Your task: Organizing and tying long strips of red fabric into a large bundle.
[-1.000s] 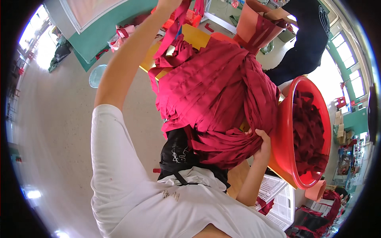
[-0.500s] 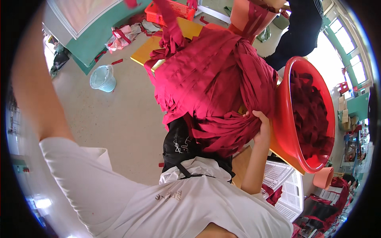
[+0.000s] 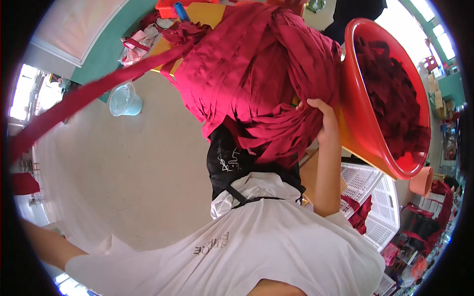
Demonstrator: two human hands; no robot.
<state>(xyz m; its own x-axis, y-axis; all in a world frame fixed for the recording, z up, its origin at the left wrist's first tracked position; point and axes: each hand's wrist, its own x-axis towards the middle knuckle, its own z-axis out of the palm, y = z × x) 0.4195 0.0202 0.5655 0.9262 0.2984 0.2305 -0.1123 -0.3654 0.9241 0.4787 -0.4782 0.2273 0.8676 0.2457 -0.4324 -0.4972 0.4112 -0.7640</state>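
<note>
A thick heap of red fabric strips [image 3: 237, 74] lies in front of me, many strips side by side, its near end draped against my dark trousers. My right hand [image 3: 323, 116] is closed round a gathered bunch of these strips at the heap's right side. One long red strip [image 3: 98, 81] stretches from the heap's far left out to the left rim of the picture. My left forearm [image 3: 47, 246] reaches out to the left and leaves the picture, so the left hand is hidden. Right of the heap, a tilted red tub [image 3: 351, 84] contains darker red strips.
A yellow tabletop [image 3: 202, 15] shows beneath the heap. White plastic crates [image 3: 380, 207] stand at lower right. On the floor to the left is a light blue basket [image 3: 126, 101]. Someone in dark clothing [image 3: 355, 15] is beyond the tub. A blue rod [image 3: 181, 12] stands at the far edge.
My left arm has swung from high on the left down to the lower left. A red strip now stretches taut across the left side. My right hand keeps its grip on the bunch.
</note>
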